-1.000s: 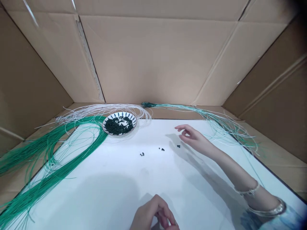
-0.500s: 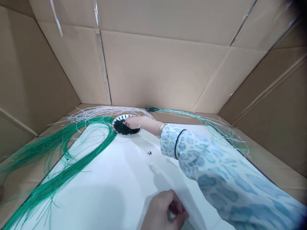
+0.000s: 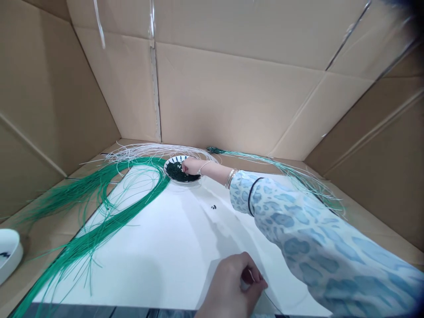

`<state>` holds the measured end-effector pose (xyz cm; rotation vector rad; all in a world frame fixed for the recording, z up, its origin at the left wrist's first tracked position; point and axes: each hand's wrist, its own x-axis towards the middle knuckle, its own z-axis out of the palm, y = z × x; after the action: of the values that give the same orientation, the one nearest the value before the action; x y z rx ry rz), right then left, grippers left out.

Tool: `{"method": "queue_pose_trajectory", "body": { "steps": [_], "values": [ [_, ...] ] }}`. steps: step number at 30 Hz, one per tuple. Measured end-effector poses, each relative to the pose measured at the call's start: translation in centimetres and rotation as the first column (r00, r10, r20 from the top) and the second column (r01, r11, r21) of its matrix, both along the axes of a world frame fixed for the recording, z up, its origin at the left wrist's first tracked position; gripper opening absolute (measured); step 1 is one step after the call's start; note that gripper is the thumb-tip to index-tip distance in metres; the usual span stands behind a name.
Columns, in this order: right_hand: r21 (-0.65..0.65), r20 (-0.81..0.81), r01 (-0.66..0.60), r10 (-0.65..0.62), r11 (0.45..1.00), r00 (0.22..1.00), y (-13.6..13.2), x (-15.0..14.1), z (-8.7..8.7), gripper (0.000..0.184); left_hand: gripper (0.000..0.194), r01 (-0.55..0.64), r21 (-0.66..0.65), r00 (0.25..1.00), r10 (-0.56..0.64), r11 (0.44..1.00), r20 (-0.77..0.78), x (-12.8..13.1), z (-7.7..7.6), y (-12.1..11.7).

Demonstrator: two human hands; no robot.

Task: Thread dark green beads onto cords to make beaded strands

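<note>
My right hand (image 3: 191, 166) reaches into a shallow white dish (image 3: 169, 164) with a blue-patterned rim. Tiny dark green beads (image 3: 176, 171) fill that dish, and my fingers are closed down among them. Whatever the fingertips have hold of is too small to make out. Low in the picture, my left hand (image 3: 232, 285) pinches a thin wire (image 3: 272, 302) between thumb and forefinger, its length trailing down to the right. On the white board (image 3: 159, 247) between both hands lie a few loose dark beads (image 3: 213, 207).
Long green wires (image 3: 115, 223) curve along the left side of the board. White wires (image 3: 142, 151) lie behind the dish. A bundle of wires with a dark beaded end (image 3: 215, 150) runs along the back right. Cardboard walls (image 3: 232, 97) surround the board. A white container (image 3: 13, 254) stands far left.
The view has shifted, so the scene sits farther right and the white container and the board's near edge now show. My right hand stays in the dish; my left keeps its pinch.
</note>
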<state>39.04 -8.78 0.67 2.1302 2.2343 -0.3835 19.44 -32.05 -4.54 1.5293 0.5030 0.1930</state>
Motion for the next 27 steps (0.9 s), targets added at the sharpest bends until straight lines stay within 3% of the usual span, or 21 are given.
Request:
{"method": "queue_pose_trajectory", "body": {
  "steps": [5, 8, 11, 13, 16, 18, 23, 27],
  "values": [
    [0.024, -0.086, 0.066, -0.064, 0.998, 0.994, -0.6, 0.4, 1.1, 0.029, 0.015, -0.028, 0.0, 0.999, 0.028, 1.0, 0.044, 0.0, -0.2, 0.0],
    [0.087, -0.173, 0.099, -0.083, 0.991, 0.981, -2.5, 1.0, 2.3, 0.028, 0.017, -0.044, 0.003, 0.997, 0.043, 0.999, 0.069, 0.2, -0.7, -0.1],
    [0.152, -0.271, 0.12, -0.076, 0.981, 0.96, -7.2, 1.8, 2.9, 0.028, 0.019, -0.086, -0.013, 0.991, 0.087, 0.996, 0.099, 0.5, -0.9, -0.3],
    [0.131, -0.322, 0.109, -0.062, 0.985, 0.945, -11.5, 2.3, 2.5, 0.025, 0.021, -0.143, -0.047, 0.981, 0.148, 0.989, 0.122, 0.5, -0.9, -0.3],
    [0.049, -0.379, 0.096, -0.07, 0.994, 0.923, -17.6, 2.6, 0.5, 0.017, 0.027, -0.256, -0.118, 0.95, 0.272, 0.96, 0.151, 0.5, -0.7, -0.2],
    [0.024, -0.415, 0.123, -0.102, 0.992, 0.904, -20.0, 2.5, -1.1, 0.016, 0.032, -0.32, -0.167, 0.924, 0.346, 0.932, 0.16, 0.4, -0.5, -0.1],
    [0.047, -0.476, 0.219, -0.171, 0.974, 0.863, -20.5, 1.5, -3.9, 0.018, 0.039, -0.422, -0.254, 0.87, 0.467, 0.87, 0.155, 0.2, 0.0, 0.2],
    [0.099, -0.524, 0.271, -0.181, 0.958, 0.832, -20.0, 1.0, -3.1, 0.022, 0.042, -0.482, -0.268, 0.837, 0.529, 0.834, 0.143, 0.0, 0.7, 0.1]
  ]
}}
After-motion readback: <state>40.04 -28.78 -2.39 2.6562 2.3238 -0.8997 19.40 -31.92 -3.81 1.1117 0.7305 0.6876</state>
